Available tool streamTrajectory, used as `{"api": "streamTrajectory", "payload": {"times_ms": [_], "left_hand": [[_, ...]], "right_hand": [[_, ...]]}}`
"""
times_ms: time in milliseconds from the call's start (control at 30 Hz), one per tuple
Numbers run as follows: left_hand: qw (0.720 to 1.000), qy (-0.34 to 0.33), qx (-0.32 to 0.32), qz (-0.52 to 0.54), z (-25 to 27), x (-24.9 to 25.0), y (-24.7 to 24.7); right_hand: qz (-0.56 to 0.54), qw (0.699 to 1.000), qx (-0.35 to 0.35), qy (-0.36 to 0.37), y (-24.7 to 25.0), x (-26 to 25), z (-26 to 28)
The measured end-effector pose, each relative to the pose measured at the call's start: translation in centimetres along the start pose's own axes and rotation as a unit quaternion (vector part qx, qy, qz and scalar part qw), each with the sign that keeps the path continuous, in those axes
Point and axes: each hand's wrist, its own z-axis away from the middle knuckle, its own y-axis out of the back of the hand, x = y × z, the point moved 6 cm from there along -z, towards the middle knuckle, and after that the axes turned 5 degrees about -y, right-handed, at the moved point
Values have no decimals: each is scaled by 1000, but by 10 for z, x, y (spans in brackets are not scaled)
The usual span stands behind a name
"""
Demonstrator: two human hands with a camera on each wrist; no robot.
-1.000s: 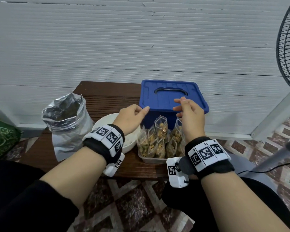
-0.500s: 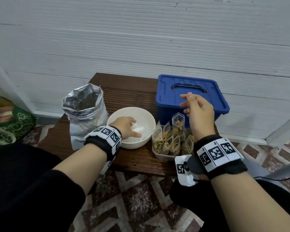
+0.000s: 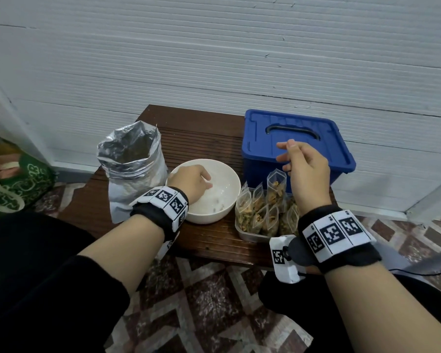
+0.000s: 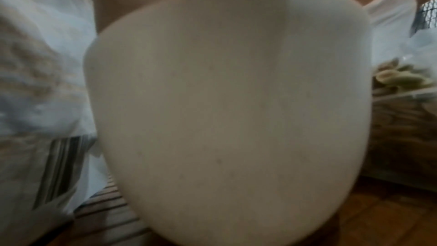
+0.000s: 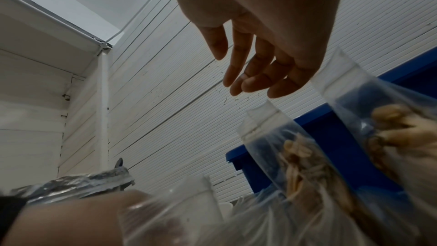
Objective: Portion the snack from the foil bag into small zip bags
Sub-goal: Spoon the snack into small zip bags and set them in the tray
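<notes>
Foil bag left of both hands; left grip unclear, right grip relaxed.

The head view looks down at the table; both wrist views sit low, sharing the zip bags.

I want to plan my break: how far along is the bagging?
Done: several filled zip bags stand in the clear tray. In hand: the left hand reaches into the nearly empty white bowl; the right hand holds nothing. Left: the foil bag is open; its fill level is unclear.
</notes>
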Motion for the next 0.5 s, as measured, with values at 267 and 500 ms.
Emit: {"api": "streamTrajectory", "payload": {"times_ms": [267,500], "left_hand": [[974,-31,121,190,6,28,35],[909,-65,144,385,18,61,36]], "right_hand": [[35,999,-23,34,-5,-3,4],[68,994,-73,38,-15,-6,9]]}}
